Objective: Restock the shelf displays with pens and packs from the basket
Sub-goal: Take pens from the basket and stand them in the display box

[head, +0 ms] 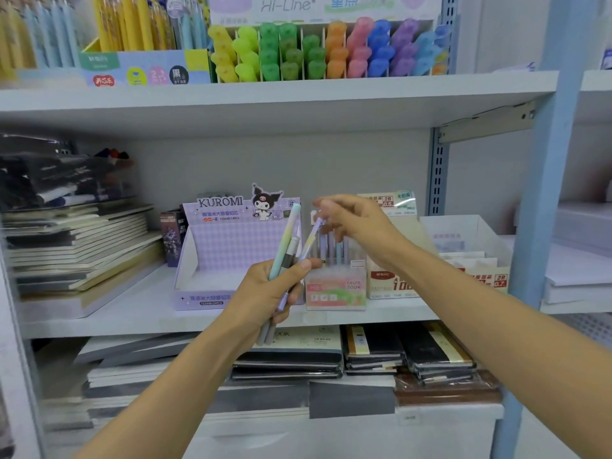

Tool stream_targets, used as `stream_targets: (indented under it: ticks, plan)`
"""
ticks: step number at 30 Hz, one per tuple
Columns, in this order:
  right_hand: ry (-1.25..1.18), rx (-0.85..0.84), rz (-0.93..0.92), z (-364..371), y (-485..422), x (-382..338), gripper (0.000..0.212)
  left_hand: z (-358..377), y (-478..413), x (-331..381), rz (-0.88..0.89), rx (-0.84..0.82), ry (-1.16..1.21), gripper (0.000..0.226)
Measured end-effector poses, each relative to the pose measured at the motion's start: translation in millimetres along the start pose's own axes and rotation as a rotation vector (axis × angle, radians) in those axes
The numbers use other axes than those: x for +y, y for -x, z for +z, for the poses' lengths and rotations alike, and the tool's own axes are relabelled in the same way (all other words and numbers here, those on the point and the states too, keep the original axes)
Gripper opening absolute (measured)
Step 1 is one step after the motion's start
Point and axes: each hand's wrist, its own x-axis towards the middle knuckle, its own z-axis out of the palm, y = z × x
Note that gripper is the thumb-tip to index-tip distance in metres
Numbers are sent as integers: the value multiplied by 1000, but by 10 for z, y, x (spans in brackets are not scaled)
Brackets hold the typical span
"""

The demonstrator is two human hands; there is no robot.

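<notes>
**Both hands up at middle shelf, one pen pinched out of a held bunch**

Left hand [271,289] raised in front of the middle shelf [132,313], forearm coming up from lower left, wrist roughly straight. Fist wrapped round a bunch of pens [284,250]: thumb across the front, fingers curled behind. Pens point up and slightly right, pastel green-yellow one tallest, grey ends sticking out below the fist.

Right hand [354,220] reaches in from lower right, forearm long and diagonal, wrist bent so the fingers point left. Thumb and fingertips pinched on the top end of a single lilac-yellow pen [311,240]; pen slants down-left, lower end at the left thumb, touching or just beside the bunch, cannot tell which. Fingertips blurred.

Directly behind the hands on the middle shelf: Fruit Soda display box [336,288] with several pens standing upright in it, right hand hovering just above them. Just left of it, purple Kuromi display box [231,246], looks mostly empty. Right of it, beige lead-refill box [390,279].

Upper shelf: highlighter display [324,51] in colour rows. Stacked notebooks [82,250] at left of the middle shelf.

Basket not in view.
</notes>
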Motion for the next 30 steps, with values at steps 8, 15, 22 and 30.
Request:
stream_targets:
  ticks: [8,15,22,30]
  plan:
    - [-174,-17,117,-335,328,-40,14,-120,86,48,4,105,84,27]
    - [-101,-362,276,-317,756,49,25,43,110,101,96,335,200,35]
    - [-313,-315,288,-119,927,52,26,282,171,101,79,372,282,30]
    - [-194,-467,287,-124,906,-13,16,321,187,115,65,358,262,41]
